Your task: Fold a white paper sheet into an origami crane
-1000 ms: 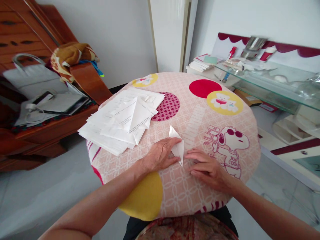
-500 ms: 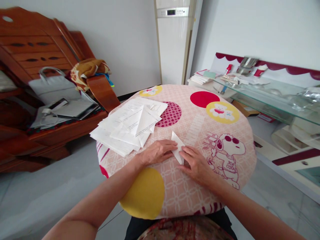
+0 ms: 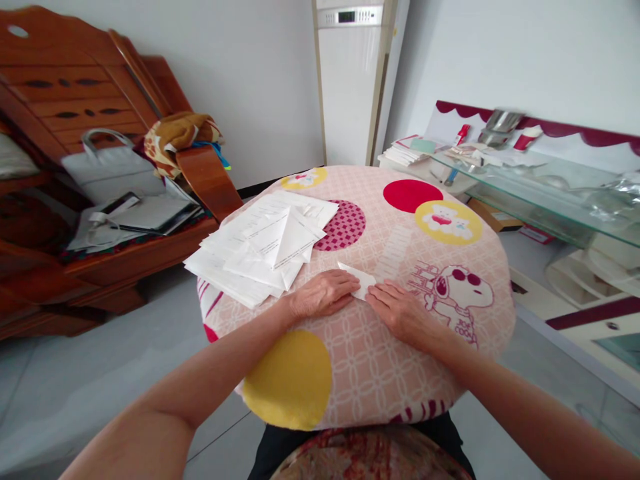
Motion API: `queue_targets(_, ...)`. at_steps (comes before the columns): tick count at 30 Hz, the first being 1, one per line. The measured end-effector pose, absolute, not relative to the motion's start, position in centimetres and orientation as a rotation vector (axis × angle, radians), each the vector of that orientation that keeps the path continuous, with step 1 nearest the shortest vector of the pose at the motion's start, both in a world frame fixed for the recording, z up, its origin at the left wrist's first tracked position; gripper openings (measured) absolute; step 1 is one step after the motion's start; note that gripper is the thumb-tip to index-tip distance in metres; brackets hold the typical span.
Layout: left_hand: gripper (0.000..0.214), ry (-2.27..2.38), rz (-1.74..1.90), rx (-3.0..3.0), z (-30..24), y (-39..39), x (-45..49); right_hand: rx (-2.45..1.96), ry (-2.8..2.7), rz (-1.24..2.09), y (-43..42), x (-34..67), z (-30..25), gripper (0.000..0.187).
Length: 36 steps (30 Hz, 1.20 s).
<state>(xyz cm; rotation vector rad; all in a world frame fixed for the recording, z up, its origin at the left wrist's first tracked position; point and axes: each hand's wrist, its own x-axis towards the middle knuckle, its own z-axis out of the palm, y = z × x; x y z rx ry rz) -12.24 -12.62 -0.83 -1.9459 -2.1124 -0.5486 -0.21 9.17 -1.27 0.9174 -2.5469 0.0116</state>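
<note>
A small piece of folded white paper (image 3: 362,281) lies on the patterned tablecloth (image 3: 360,373), directly in front of me. My left hand (image 3: 326,293) grips its left side, the fingers together and bent over the edge. At the lower right edge, my right hand (image 3: 400,312) has its fingers closed on the same paper; the thumb is hidden. Left of the hands and farther back, a loose pile of white papers (image 3: 225,267) with printed lines lies on the table, a folded piece (image 3: 287,240) on top.
To the left stands a wooden bench (image 3: 125,267) with a grey bag (image 3: 97,167) and a bunched brown cloth (image 3: 185,133). A glass shelf (image 3: 550,193) with various items runs along the right wall. Behind the table is a tall white air conditioner (image 3: 350,93).
The folded paper has turned, its upper point swinging left, and now looks shorter. My right hand has shifted slightly up and to the right, fingers drawn closer together. The view has moved slightly.
</note>
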Motion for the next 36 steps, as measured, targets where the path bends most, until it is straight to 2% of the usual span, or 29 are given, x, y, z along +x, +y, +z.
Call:
queue_targets(7,0.028,-2.114,-0.487,-1.943,-0.4,-11.1,-12.8,1.028,-2.517,0.14,13.6,-1.9,-1.2,0.035)
queue_targets(18,0.028,-2.072,-0.46,-1.946,-1.8,-10.5,-13.3,0.838,-2.593,-0.033,10.8,-3.3,-1.5,0.027)
queue_targets(30,0.028,-2.171,-0.508,-1.89,-1.6,-10.4,-11.3,0.83,-2.642,0.292,10.8,-1.8,-1.9,0.031)
queue_targets(36,0.033,-2.16,-0.581,-2.039,-0.3,-12.0,-11.6,0.868,-2.645,0.345,11.0,-1.5,-1.5,0.031)
